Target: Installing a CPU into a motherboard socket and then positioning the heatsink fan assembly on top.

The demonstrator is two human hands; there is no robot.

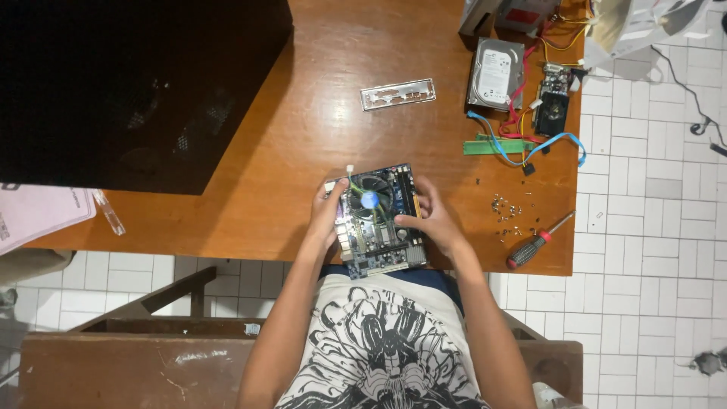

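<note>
Both hands hold a small motherboard [380,223] over the near edge of the wooden tabletop [303,144], just in front of the person's chest. Left hand [327,216] is curled around the board's left edge, fingers closed onto it. Right hand [430,216] is closed on the right edge, thumb lying across the top of the board. Board sits roughly flat, slightly rotated, with a round cooler fan [371,198] with a pale blue hub near its far half. Whether the board touches the tabletop or floats just above it, cannot tell.

Elsewhere on the tabletop: silver port shield plate [397,94] lies flat, well apart, further in. Black computer case [136,83] fills the far left. Hard drive [496,74] at the far right, next to a small expansion card [554,98]. Green memory stick [496,145] lies beneath a blue flat cable [545,148], red cable tangled nearby. Loose screws [506,212] scattered near the right hand. Red-and-black screwdriver [536,244] lies at the right near corner, just beside the screws. Pink paper [38,216] at the left edge. White tiled floor [651,227] to the right.
</note>
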